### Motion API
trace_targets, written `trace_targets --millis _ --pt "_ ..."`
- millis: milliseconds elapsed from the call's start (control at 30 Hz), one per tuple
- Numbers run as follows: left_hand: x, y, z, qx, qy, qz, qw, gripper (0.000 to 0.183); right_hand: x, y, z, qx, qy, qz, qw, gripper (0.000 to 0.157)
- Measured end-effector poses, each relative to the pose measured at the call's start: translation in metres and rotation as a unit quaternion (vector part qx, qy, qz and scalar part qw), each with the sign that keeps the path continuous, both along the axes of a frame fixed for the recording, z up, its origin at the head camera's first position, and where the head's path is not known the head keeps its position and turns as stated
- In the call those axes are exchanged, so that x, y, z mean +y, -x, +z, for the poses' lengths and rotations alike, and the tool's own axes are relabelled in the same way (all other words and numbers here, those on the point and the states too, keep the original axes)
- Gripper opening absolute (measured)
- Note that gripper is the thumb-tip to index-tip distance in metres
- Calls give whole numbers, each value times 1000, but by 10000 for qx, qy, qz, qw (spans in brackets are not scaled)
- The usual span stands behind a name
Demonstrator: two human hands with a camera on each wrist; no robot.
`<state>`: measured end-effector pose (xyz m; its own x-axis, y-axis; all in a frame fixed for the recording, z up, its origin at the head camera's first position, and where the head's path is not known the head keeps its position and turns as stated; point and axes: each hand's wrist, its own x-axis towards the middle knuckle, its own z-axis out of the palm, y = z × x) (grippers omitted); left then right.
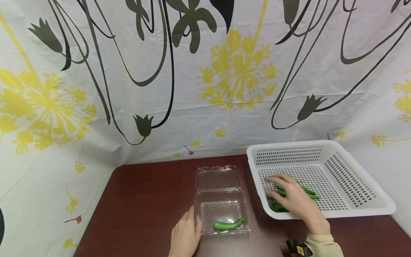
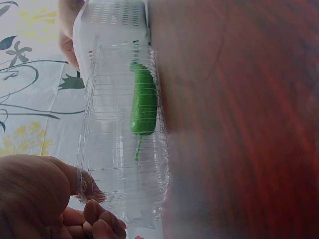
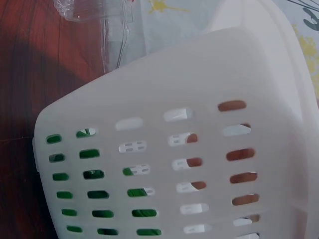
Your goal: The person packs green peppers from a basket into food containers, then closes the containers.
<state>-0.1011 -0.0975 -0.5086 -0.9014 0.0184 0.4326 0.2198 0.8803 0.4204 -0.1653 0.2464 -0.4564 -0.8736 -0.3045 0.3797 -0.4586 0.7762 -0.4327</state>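
- One green pepper (image 1: pixel 226 225) lies inside the unfolded clear container (image 1: pixel 213 206).
- Left hand (image 1: pixel 185 233): thumb and fingers pinch the container's edge.
- Right hand (image 1: pixel 293 198): fingers apart over green peppers (image 1: pixel 312 195) in the white basket (image 1: pixel 353 213).
- Wrist device (image 1: pixel 291 245): yellow label (image 1: pixel 300 250), unreadable from here.

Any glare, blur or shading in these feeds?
Head: glare in the clear plastic container, beside the green chili pepper; left wrist: the wood-grain tabletop looks hazy and soft; right wrist: the white plastic basket looks dim on its near side.
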Motion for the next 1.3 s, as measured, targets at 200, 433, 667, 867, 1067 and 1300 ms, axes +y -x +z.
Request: trace_targets --millis 200,433,667,867,1067,1300 --pt "0 0 0 -53 -10 -12 10000 32 3 -1 2 -438 -67 -22 9990 38" --pt "-1 -1 0 -69 -19 -8 10000 32 5 -2 3 -688 -137 -56 9975 40" --pt "0 0 -1 -56 15 29 10000 33 6 -2 5 -923 -253 -106 9954 41" --pt "0 0 -2 -93 7 24 10000 33 7 -4 5 -1129 -306 -166 9930 42" --pt "0 0 -2 -121 -27 -19 9999 34 9 -3 5 -1261 -262 -102 9916 42" --pt "0 -1 -1 -144 -5 -32 9999 33 12 -1 6 -1636 -272 -81 9861 41"
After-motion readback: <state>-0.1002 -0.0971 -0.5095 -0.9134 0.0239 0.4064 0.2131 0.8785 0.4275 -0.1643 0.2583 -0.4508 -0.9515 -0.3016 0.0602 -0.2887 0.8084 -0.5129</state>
